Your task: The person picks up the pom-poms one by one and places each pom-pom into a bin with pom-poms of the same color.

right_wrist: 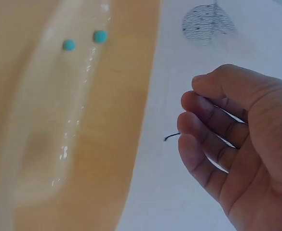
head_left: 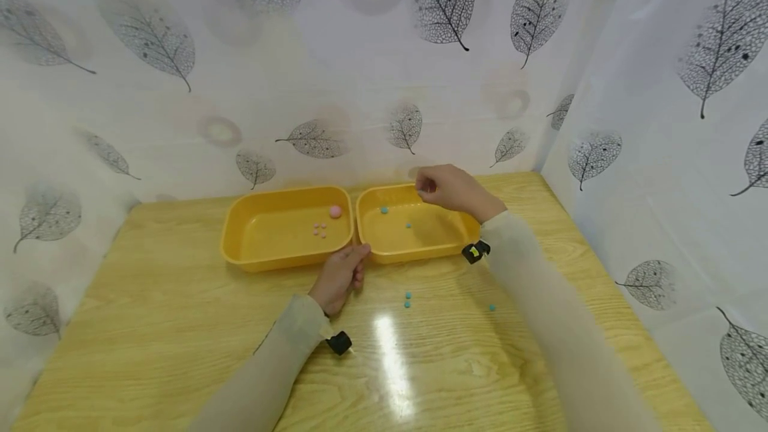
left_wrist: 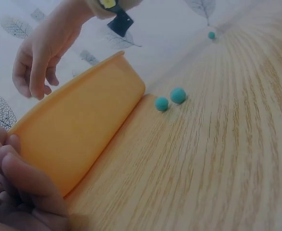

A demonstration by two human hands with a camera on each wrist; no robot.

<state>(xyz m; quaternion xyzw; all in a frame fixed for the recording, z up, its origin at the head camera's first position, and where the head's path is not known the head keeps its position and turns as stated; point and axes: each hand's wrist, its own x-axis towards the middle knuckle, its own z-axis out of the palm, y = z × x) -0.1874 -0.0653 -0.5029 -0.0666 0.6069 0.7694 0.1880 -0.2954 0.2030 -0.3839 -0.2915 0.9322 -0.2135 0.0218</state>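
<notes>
Two yellow trays stand side by side. The right tray (head_left: 420, 255) (left_wrist: 83, 125) (right_wrist: 34, 125) holds two small teal beads (head_left: 384, 209) (right_wrist: 69, 44). My right hand (head_left: 441, 187) (left_wrist: 34, 62) (right_wrist: 227, 144) hovers over its far rim, fingers loosely curled, with nothing visible in them. On the table my left hand (head_left: 347, 272) (left_wrist: 15, 183) lies with loosely curled fingers against that tray's front wall and grips nothing. Two teal beads (head_left: 407, 299) (left_wrist: 169, 99) lie on the table just right of the left hand, and a third (head_left: 492, 308) (left_wrist: 211, 35) lies farther right.
The left tray (head_left: 237, 232) holds one larger pink ball (head_left: 335, 211) and a few tiny pink beads (head_left: 321, 229). Leaf-patterned sheets wall in the wooden table (head_left: 180, 325) at the back and on both sides.
</notes>
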